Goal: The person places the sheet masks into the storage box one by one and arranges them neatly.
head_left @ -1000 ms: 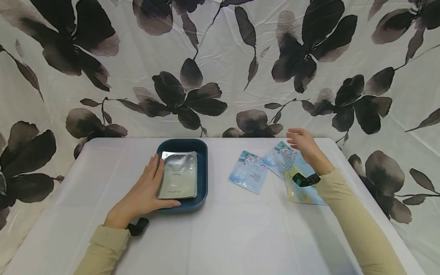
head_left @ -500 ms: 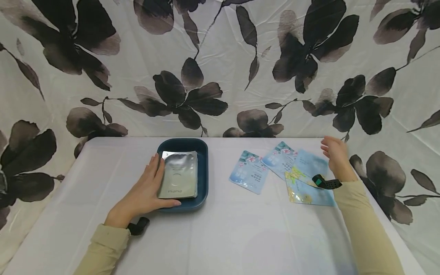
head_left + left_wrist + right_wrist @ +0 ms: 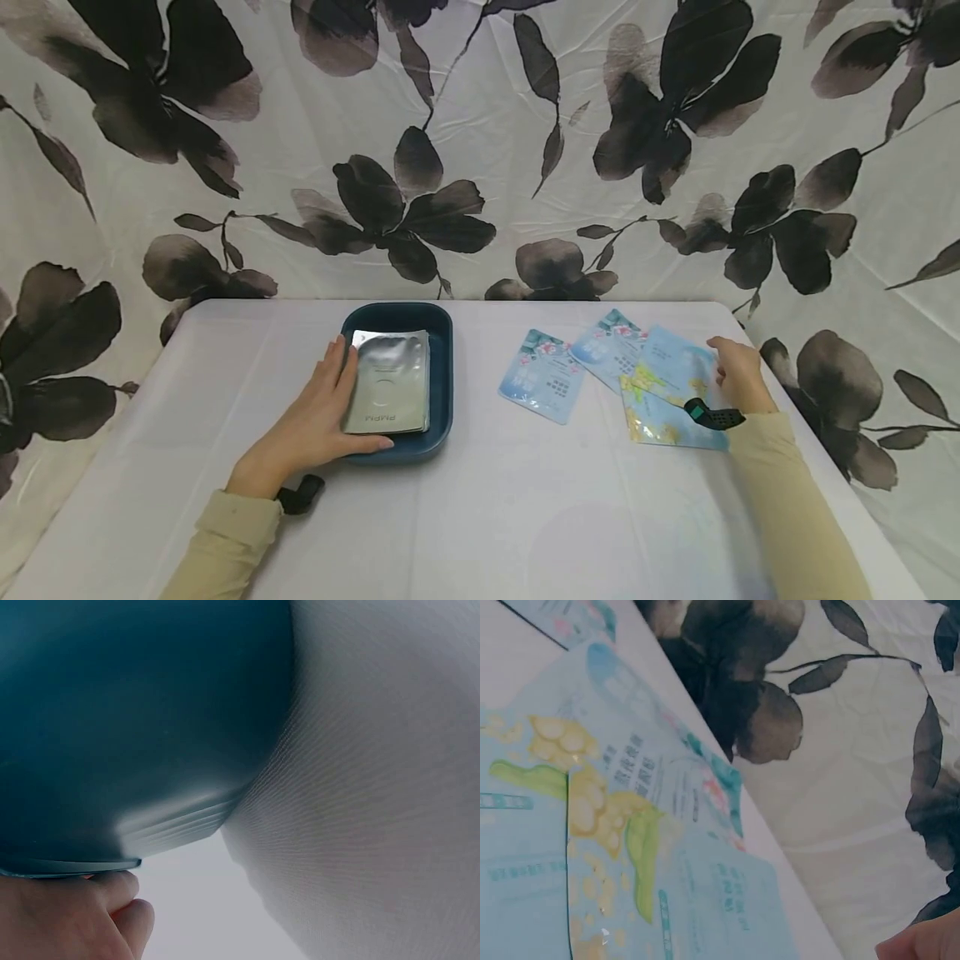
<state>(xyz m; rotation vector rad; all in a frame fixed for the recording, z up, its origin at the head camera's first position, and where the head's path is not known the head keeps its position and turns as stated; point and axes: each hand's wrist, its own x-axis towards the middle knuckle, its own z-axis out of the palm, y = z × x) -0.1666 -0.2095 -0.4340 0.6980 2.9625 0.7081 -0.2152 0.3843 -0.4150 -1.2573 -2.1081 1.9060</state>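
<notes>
My left hand rests along the left side of a dark blue tray, fingers fairly straight along the rim and thumb at its near end. Inside the tray lies a stack of silvery-green sheet mask sachets. In the left wrist view the tray's wall looms large, with fingers at its rim. My right hand is loosely bent at the right edge of a light blue sachet with yellow print, and nothing shows in its grasp. That sachet overlaps another blue and yellow sachet.
Two blue sachets with pink flowers lie nearer the middle: a separate one and a farther one partly under the others. A white cloth covers the table. Behind it hangs a flower-patterned curtain.
My right hand has moved right from above the sachets, then down and nearer to their right edge, its fingers now more bent. The left hand and the tray have stayed put.
</notes>
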